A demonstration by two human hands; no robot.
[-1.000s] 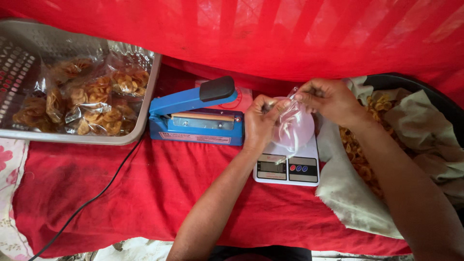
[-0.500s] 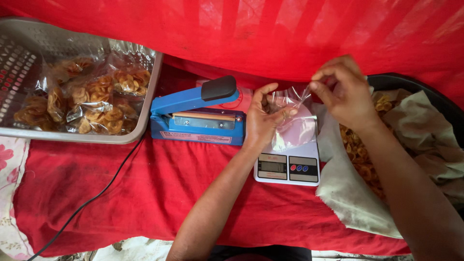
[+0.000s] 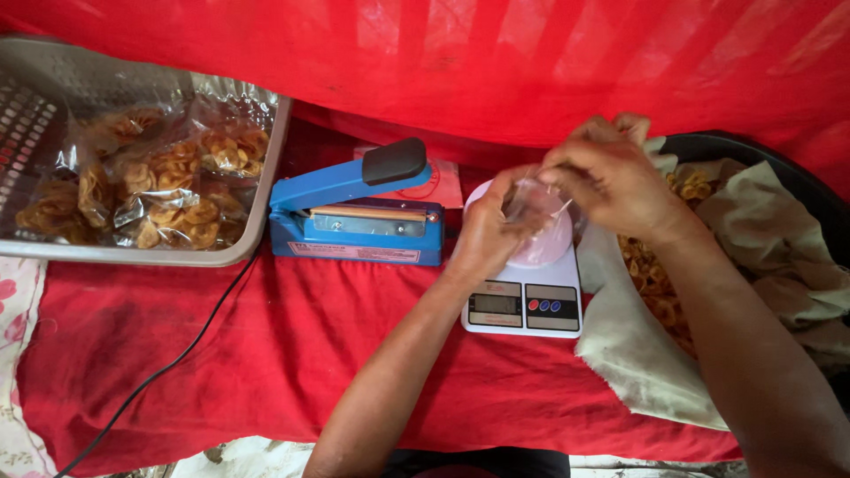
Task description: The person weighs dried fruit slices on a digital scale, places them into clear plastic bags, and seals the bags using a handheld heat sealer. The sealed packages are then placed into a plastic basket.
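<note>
Hands are working together over the white digital scale point(image 3: 524, 299), which is sitting on the red cloth point(image 3: 266, 354) just right of the blue heat sealer point(image 3: 354, 217). The left hand point(image 3: 485, 232) is curling around the side of a small clear plastic bag point(image 3: 536, 199), its fingers closed on the film, while the right hand point(image 3: 611, 181) is pinching the bag's upper edge from above with fingertips drawn tightly together. The bag is hovering over, perhaps touching, the pale round scale platform; the film is too blurred to tell whether anything is inside it yet. Loose fried chips point(image 3: 651, 279) are lying on beige paper in the dark basin point(image 3: 779, 168) at the right, and filled packets point(image 3: 159, 190) are resting in the metal tray point(image 3: 257, 221) at the left.

The thin film is looking slippery, so a pinch sliding off the rim could be letting the mouth collapse and chips spill over the scale. A hand leaning on the platform would likely be skewing the reading
</note>
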